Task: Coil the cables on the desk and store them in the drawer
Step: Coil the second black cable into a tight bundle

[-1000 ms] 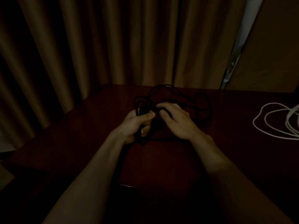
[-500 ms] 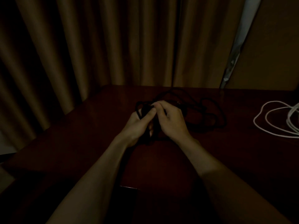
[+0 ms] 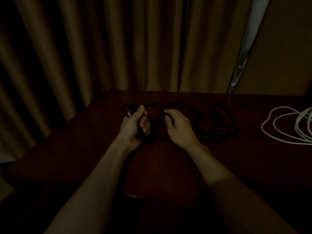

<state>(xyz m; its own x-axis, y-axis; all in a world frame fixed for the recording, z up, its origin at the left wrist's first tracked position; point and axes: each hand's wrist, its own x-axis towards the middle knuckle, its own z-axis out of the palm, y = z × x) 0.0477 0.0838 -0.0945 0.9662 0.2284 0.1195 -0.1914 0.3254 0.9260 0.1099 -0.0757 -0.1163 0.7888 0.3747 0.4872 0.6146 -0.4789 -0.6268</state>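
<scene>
A black cable (image 3: pixel 217 115) lies in loose tangled loops on the dark red desk (image 3: pixel 168 166), mostly to the right of my hands. My left hand (image 3: pixel 135 125) grips a bunched part of it, with a small loop sticking out above the thumb. My right hand (image 3: pixel 179 127) is a short way to the right, its thumb and forefinger pinching a strand of the same cable. A white cable (image 3: pixel 287 125) lies in loose loops at the desk's right edge, apart from both hands. No drawer shows in this dim view.
Brown curtains (image 3: pixel 101 48) hang right behind the desk's far edge. A wall panel (image 3: pixel 278 56) stands at the back right. A dark object (image 3: pixel 133 200) sits near the desk's front edge between my forearms.
My hands, which were touching over the cable, have drawn apart. The right hand moved right along a strand while the left kept its bundle.
</scene>
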